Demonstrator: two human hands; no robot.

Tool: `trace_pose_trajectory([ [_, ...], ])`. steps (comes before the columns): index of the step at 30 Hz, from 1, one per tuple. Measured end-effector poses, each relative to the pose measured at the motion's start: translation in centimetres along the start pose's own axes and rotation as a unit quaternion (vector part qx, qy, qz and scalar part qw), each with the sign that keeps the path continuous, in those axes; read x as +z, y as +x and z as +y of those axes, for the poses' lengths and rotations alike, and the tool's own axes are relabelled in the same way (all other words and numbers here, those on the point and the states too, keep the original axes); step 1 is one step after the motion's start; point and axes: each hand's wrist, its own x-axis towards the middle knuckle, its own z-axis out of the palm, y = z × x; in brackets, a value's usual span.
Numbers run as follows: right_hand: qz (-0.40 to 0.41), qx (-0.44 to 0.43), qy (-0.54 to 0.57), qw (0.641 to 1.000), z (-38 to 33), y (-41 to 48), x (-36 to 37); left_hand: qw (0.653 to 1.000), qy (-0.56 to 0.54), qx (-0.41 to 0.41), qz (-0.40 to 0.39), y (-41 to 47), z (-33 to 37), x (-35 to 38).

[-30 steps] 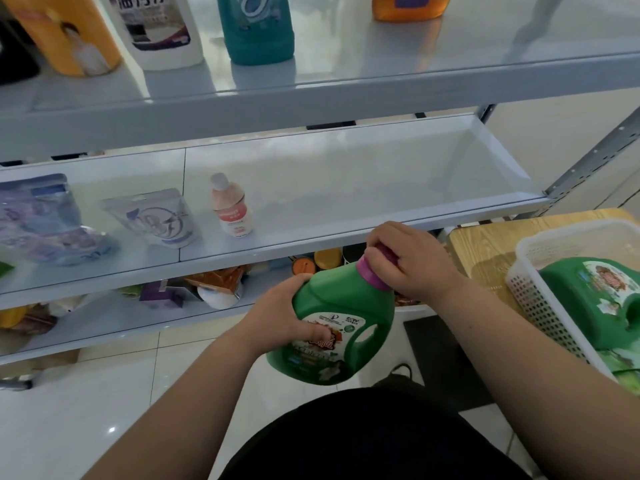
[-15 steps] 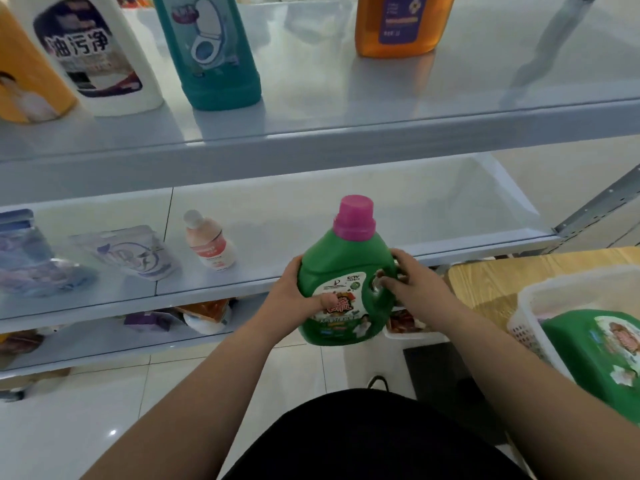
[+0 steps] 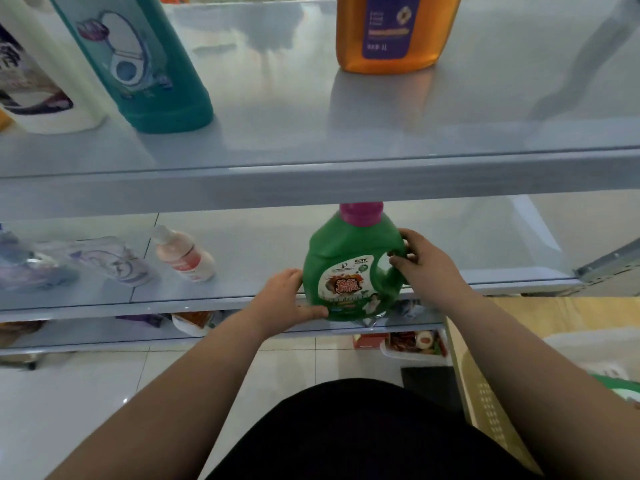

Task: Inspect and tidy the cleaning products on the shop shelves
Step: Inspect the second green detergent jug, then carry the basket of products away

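A green detergent jug [image 3: 349, 258] with a pink cap stands upright at the front edge of the middle shelf [image 3: 450, 244], label facing me. My left hand [image 3: 287, 299] holds its lower left side, thumb across the base. My right hand [image 3: 422, 261] grips the jug's handle on the right. The cap's top is hidden behind the upper shelf's front lip [image 3: 311, 181].
The upper shelf carries a teal bottle [image 3: 138, 64], a white bottle [image 3: 34, 81] and an orange bottle [image 3: 391, 32]. On the middle shelf's left lie a small pink bottle [image 3: 183, 254] and refill pouches [image 3: 104, 261]. A wooden table [image 3: 519, 317] with a white basket [image 3: 588, 358] stands to the right.
The jug went from tilted in mid-air, my right hand on its cap, to upright at the middle shelf's front edge. My right hand shifted to the handle.
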Motion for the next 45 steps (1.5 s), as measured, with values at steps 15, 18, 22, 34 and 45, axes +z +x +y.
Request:
trace_pose_trajectory([
  [15,0.057,0.001,0.013,0.998,0.4,4.1,-0.7,0.941,0.335,-0.015,-0.047,1.1,-1.9,3.7],
  [18,0.066,0.004,0.012,0.998,0.5,3.8,0.0,0.94,0.334,-0.01,-0.062,0.8,-2.3,3.8],
  [22,0.061,0.048,0.042,0.996,0.1,2.9,0.8,0.945,0.317,0.012,-0.079,0.7,-2.9,3.0],
  [34,-0.029,0.181,-0.079,0.98,2.8,-12.6,8.1,0.904,0.309,0.273,-0.109,-3.3,-3.1,4.6],
  [45,0.104,0.329,-0.09,0.934,8.5,-30.4,5.3,0.808,0.312,0.451,-0.216,-4.5,11.9,12.3],
])
